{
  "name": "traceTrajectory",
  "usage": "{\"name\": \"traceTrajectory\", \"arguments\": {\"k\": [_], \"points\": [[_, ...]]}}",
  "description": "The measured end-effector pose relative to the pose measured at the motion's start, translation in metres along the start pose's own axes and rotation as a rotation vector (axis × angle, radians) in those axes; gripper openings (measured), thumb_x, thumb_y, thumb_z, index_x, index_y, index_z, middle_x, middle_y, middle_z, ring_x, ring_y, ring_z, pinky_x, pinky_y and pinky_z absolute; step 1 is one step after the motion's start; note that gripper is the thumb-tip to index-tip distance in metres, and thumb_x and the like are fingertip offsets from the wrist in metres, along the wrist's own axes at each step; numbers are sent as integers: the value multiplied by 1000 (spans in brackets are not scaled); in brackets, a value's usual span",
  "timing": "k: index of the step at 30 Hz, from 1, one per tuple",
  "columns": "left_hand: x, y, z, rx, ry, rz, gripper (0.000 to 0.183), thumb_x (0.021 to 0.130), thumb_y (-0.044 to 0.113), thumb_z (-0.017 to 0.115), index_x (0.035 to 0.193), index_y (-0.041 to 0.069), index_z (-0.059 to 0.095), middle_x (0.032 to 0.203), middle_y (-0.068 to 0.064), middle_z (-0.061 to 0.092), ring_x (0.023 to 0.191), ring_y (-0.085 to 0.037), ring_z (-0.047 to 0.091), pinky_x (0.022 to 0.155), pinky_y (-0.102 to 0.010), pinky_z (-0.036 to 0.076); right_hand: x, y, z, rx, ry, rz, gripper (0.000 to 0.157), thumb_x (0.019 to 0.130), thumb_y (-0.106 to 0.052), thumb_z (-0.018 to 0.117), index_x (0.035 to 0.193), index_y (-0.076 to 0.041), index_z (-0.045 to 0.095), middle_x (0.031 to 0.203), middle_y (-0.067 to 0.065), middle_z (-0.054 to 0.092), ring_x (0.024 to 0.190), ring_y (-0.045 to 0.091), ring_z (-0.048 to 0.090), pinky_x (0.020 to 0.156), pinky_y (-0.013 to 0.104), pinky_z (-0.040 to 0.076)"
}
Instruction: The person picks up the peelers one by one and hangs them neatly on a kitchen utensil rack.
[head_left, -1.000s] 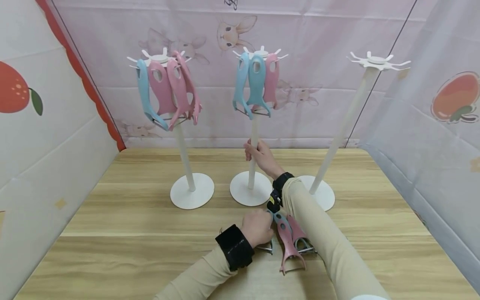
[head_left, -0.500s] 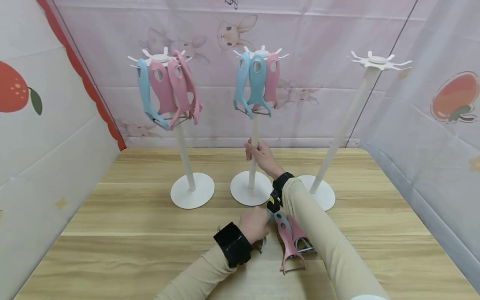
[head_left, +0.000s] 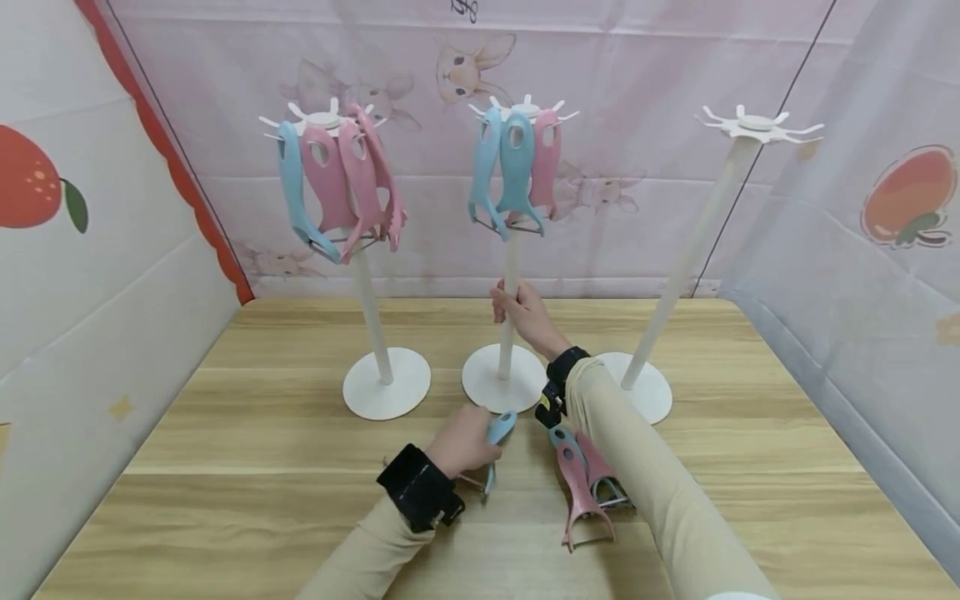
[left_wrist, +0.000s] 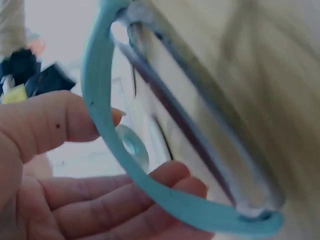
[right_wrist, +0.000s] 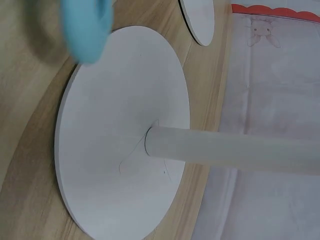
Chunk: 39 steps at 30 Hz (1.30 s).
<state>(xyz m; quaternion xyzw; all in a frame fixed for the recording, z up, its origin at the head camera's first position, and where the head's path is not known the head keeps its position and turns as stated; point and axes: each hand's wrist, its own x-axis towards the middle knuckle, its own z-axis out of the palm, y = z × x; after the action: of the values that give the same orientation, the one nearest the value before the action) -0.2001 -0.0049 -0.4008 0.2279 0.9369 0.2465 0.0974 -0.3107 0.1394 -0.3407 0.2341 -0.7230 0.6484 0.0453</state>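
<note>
My left hand [head_left: 462, 440] holds a light-blue Y-shaped peeler [head_left: 501, 427] just above the table in front of the middle stand. In the left wrist view, thumb and fingers [left_wrist: 90, 205] pinch the peeler [left_wrist: 96, 75] by its forked head, with the metal blade facing the tabletop. Its rounded handle end [right_wrist: 86, 32] shows in the right wrist view near the stand's base. My right hand [head_left: 528, 318] grips the white pole [head_left: 512, 262] of the middle stand, below several hanging peelers. On the table, pink peelers [head_left: 574, 479] lie overlapping a blue one [head_left: 557, 436], partly beneath my right forearm.
The left stand [head_left: 371, 312] carries blue and pink peelers on its hooks. At the right, a third stand [head_left: 678, 258] has bare hooks [head_left: 757, 125]. Patterned cloth walls [head_left: 637, 50] enclose the wooden table [head_left: 262, 433] at the back and sides.
My left hand has drawn a blue peeler away from the pile, leftward and slightly up off it. My right hand keeps its grip on the middle pole.
</note>
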Motion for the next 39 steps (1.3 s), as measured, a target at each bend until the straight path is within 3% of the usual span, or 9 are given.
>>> {"name": "traceTrajectory", "arguments": {"k": [4,7,11,17,19,23,29,35,39], "points": [[-5,-11,-9,-78,11,4,17,69,5,68,60,5,53,52,4,39,43,-8,35,42,-19,26,-5,-13,3,-12,6,-6,11,97,-5,40,87,0,44,70,18,46,63,24,48,66,42,42],[-8,-15,-14,-142,19,17,8,70,4,66,75,-1,65,55,3,47,42,-7,38,41,-19,30,-6,-15,4,-12,8,-4,11,97,-4,40,87,0,44,70,18,46,64,25,48,68,45,41],[-11,-17,-20,-185,78,76,24,72,6,65,94,-5,65,60,1,54,45,-7,43,44,-20,35,-6,-15,5,-8,1,-8,12,97,-5,40,88,2,44,71,22,45,66,31,47,69,47,40],[-20,-7,-38,-282,187,239,32,76,5,61,108,-3,61,69,-1,61,59,-9,55,55,-22,45,-8,-13,6,3,-6,-31,13,97,-6,40,88,4,43,72,30,43,70,46,43,69,49,39],[-22,-3,-43,-332,266,305,35,77,3,62,111,-4,59,73,-4,64,63,-11,59,57,-22,48,-8,-14,6,-1,-3,-35,13,97,-6,40,87,2,43,72,30,43,69,46,44,69,48,39],[-20,4,-50,-375,503,448,36,77,2,66,111,-6,58,77,-9,67,67,-15,64,60,-22,51,-8,-14,5,-11,-7,-37,12,97,-5,40,87,1,43,71,27,44,66,34,47,67,39,40],[-10,19,-64,-392,809,604,38,78,-1,67,114,-8,56,86,-18,67,76,-24,66,67,-27,52,-8,-15,4,-31,13,-6,13,97,-7,39,89,1,44,73,6,46,68,16,45,67,33,38],[2,39,-88,-426,1000,659,41,78,-3,65,116,-11,52,89,-21,65,80,-28,65,73,-31,51,-6,-13,4,-15,6,9,12,98,-9,38,91,-3,46,71,8,46,67,20,45,66,36,38],[12,51,-105,-453,1101,646,40,80,-3,62,117,-14,50,90,-23,63,81,-30,63,73,-32,51,-5,-11,4,-12,15,6,14,98,-8,39,86,-4,45,71,9,46,66,21,45,64,31,38]]}}
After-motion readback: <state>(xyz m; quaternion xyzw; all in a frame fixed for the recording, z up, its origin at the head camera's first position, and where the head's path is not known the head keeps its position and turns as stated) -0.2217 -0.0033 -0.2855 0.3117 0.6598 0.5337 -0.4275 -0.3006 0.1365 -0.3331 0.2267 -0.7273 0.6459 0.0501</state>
